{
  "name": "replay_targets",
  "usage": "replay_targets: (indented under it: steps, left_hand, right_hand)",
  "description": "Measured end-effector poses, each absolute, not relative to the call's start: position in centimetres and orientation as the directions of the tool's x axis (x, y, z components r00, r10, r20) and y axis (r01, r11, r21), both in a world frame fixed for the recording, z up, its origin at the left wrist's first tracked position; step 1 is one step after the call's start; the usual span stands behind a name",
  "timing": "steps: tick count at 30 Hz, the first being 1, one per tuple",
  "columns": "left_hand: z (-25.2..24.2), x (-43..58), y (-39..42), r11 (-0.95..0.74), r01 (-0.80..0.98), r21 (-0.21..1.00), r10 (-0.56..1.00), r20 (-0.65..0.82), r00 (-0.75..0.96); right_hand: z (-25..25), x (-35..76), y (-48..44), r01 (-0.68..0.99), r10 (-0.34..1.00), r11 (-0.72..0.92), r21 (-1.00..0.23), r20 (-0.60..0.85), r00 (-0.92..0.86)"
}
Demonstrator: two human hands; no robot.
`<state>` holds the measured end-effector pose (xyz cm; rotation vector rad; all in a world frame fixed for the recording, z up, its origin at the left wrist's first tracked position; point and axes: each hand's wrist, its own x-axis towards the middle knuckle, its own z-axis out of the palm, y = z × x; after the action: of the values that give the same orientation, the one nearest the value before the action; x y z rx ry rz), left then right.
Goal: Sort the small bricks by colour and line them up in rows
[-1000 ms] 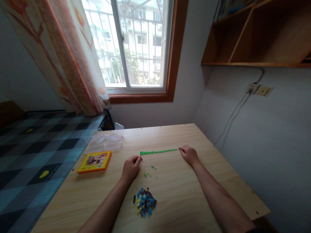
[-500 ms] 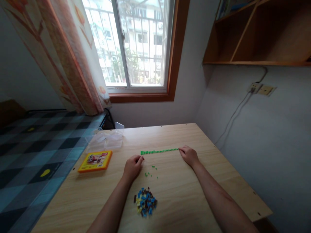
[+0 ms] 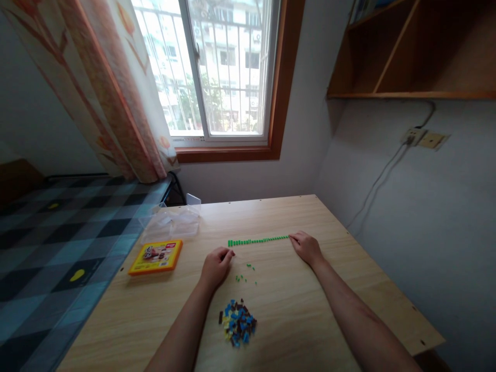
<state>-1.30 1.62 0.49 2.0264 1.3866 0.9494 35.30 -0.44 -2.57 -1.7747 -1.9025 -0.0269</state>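
Note:
A long row of small green toy bricks [image 3: 258,241] runs across the table, with larger pieces at its left end. At the right end, my right hand [image 3: 308,248] has its thumb and forefinger pinched together on the last tiny green brick. My left hand [image 3: 217,264] rests on the table just below the row's left end, its fingers curled closed; whatever they may hold is hidden. Several loose green bricks [image 3: 241,278] lie between the hands. Closer to me is a heap of blue, brown and yellow bricks [image 3: 238,323].
A yellow-orange box [image 3: 155,257] with a printed lid lies on the left of the wooden table [image 3: 302,320]. Behind it stand clear plastic trays [image 3: 170,225]. A checked bed [image 3: 77,232] adjoins on the left; a shelf [image 3: 411,94] hangs on the right wall.
The whole view has shifted slightly, so things appear a little further right. Both hands keep nearly the same places by the green row.

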Motion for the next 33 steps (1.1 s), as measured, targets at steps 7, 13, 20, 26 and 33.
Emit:
replay_targets:
  steps: [7, 13, 20, 26, 33]
  left_hand:
    - [0.6, -0.8, 1.3, -0.398, 0.613, 0.682, 0.917, 0.265, 0.299]
    - [0.8, 0.1, 0.2, -0.544, 0.584, 0.602, 0.827, 0.268, 0.494]
    - [0.3, 0.0, -0.1, -0.636, 0.562, 0.529, 0.758, 0.289, 0.585]
    - [0.6, 0.0, -0.1, -0.661, 0.558, 0.501, 0.735, 0.286, 0.615]
    - [1.0, -0.6, 0.0, -0.602, 0.583, 0.546, 0.783, 0.259, 0.566]
  right_hand:
    - [-2.0, 34.8, -0.8, 0.903, 0.903, 0.189, -0.385, 0.430, -0.005]
    - [-1.4, 28.4, -2.3, 0.822, 0.886, 0.383, -0.422, 0.420, -0.196]
    - [-1.2, 23.9, -4.6, 0.715, 0.816, 0.569, -0.405, 0.383, -0.433]
    - [-0.6, 24.1, -4.8, 0.735, 0.810, 0.582, -0.348, 0.329, -0.486]
    - [-1.2, 26.5, -6.6, 0.850, 0.876, 0.446, -0.282, 0.332, -0.350]
